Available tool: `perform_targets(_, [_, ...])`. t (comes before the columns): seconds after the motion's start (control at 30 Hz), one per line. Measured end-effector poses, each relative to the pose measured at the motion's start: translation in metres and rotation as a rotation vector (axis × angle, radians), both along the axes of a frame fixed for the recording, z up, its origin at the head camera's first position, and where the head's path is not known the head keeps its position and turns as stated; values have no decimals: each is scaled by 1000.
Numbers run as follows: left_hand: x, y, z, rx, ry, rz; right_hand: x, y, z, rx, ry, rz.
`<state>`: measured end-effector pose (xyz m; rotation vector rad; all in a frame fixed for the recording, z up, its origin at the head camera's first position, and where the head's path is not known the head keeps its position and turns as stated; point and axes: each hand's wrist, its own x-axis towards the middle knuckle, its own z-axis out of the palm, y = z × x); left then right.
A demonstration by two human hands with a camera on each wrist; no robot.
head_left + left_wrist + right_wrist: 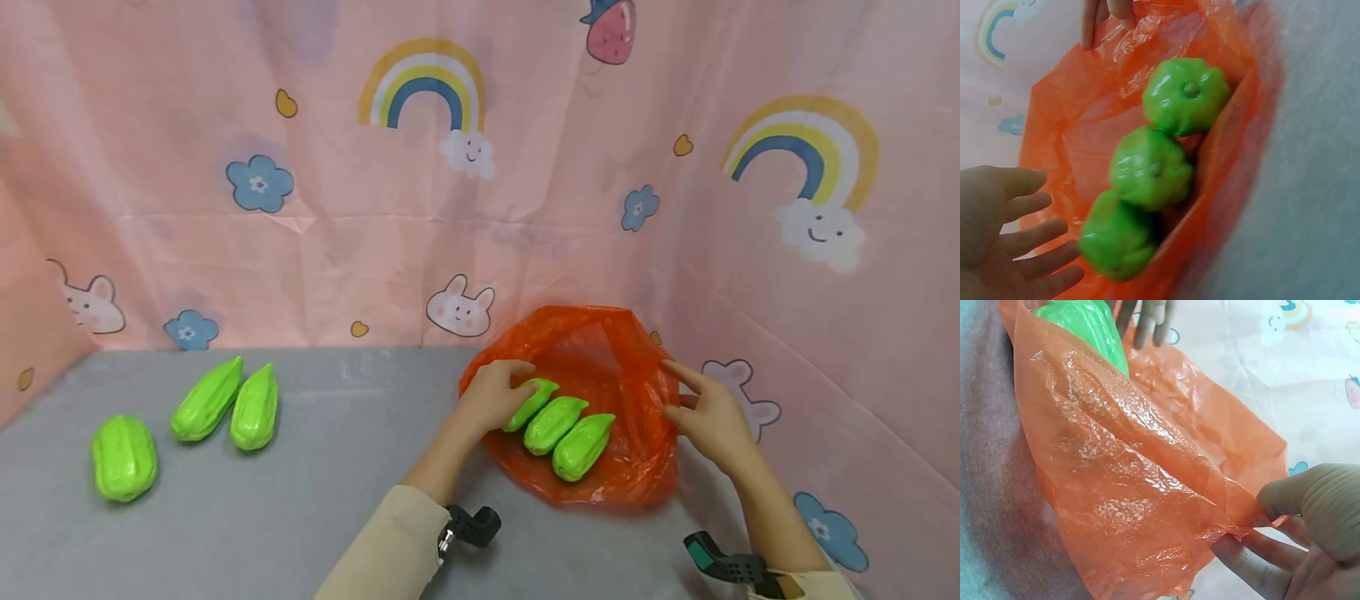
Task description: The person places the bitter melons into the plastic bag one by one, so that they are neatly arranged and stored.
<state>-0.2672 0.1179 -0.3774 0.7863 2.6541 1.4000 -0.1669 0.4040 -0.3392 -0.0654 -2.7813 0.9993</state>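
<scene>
A thin orange-red plastic bag [648,450] lies with its mouth spread toward me. Three glossy green ridged gourds [583,447] sit side by side inside it. At the bag's left side is my left hand [491,398], its fingers loosely extended beside the leftmost gourd [531,407]. In the left wrist view those fingers [1041,240] are spread apart and grip nothing. My right hand [712,417] pinches the bag's right edge between thumb and fingers, as the right wrist view shows at the bunched plastic [1229,519].
On the left of the grey table [337,483] lie three more green gourds: two close together, one gourd [255,408] beside another gourd [206,400], and a third gourd [124,458] nearer the left edge. A pink printed curtain [337,250] stands behind the table and along its sides.
</scene>
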Motion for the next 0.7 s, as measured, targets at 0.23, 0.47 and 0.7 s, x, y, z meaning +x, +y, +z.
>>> perform_targets(0.23, [2, -24, 31, -6, 51, 9, -1, 0, -2, 4, 6, -1])
perform_targets(0.47, [6, -50, 50, 42, 60, 48, 2, 3, 0, 40, 1, -16])
perform_targets(0.7, [11, -95, 57, 110, 68, 66, -2, -1, 2, 47, -14, -8])
